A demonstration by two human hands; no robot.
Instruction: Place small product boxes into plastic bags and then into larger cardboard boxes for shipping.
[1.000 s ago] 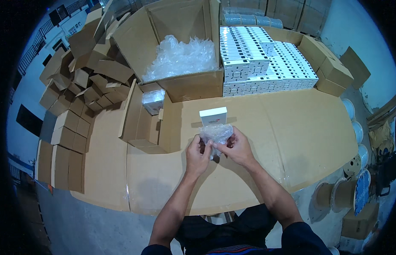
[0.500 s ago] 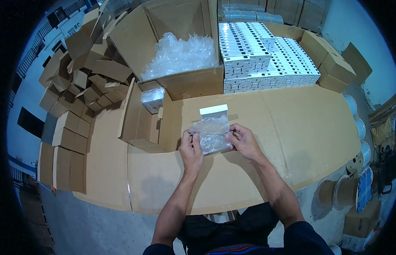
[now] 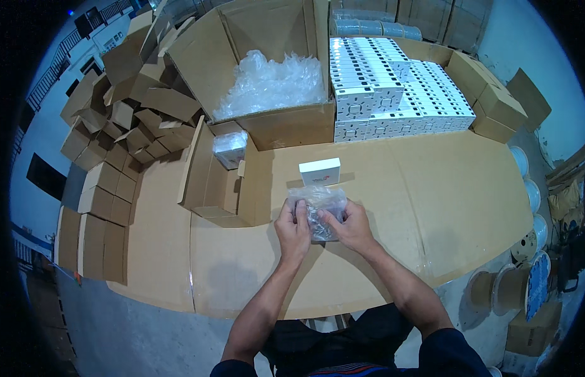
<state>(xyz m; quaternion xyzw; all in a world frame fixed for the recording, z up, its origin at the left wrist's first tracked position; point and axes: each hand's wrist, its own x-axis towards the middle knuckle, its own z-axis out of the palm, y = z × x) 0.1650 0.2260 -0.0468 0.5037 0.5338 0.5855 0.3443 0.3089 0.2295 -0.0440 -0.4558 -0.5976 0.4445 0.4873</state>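
Between both hands, just above the cardboard-covered table, is a clear bubble-wrap bag (image 3: 317, 200). My left hand (image 3: 294, 229) grips its left side with the thumb on top. My right hand (image 3: 352, 227) holds the right side, its thumb pressed onto the plastic. Whether anything lies inside the bag cannot be made out. Just beyond it a small white box (image 3: 319, 171) stands on the table. Left of my hands is an open brown carton (image 3: 251, 195), holding a plastic-wrapped package (image 3: 230, 149) at its far end.
A large open carton (image 3: 283, 125) full of clear plastic bags stands at the back. To its right are stacked white boxes (image 3: 399, 94), with brown cartons (image 3: 493, 103) beyond. Empty cardboard boxes (image 3: 104, 188) pile up on the left. Cable spools (image 3: 493, 292) stand on the floor at right.
Both hands have drawn slightly closer together and a little nearer to me with the bag. More of the white box's front now shows.
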